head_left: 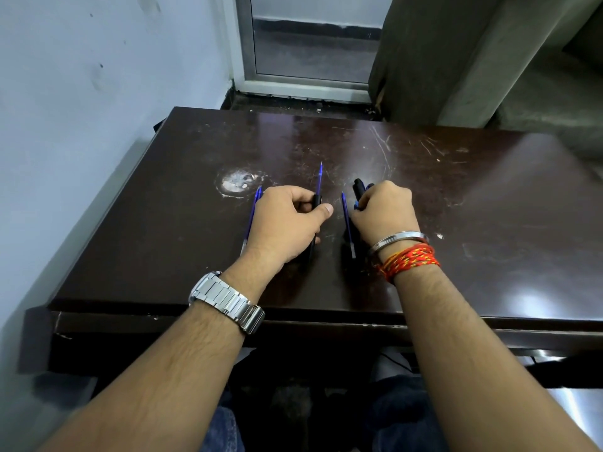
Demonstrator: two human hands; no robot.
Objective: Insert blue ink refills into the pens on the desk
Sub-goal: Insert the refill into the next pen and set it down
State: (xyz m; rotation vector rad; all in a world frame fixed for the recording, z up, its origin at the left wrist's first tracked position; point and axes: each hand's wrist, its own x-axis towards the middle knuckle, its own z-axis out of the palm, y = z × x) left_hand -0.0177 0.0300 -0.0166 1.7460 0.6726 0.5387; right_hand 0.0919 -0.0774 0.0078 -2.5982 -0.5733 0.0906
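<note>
1. The counter (456, 207) carried everything midway between its front and back edges.
2. The left hand (287, 220) pinched a black pen (316, 201), a refill (319, 177) poking out of it. The right hand (385, 210) clutched spare pens (359, 185).
3. The refill looked light, thin and bendy, so it is probably best gripped close to the barrel.

Around your work
You have a window (313, 44) at upper centre, a grey curtain (424, 53) upper right, pale wall (98, 76) left.
</note>
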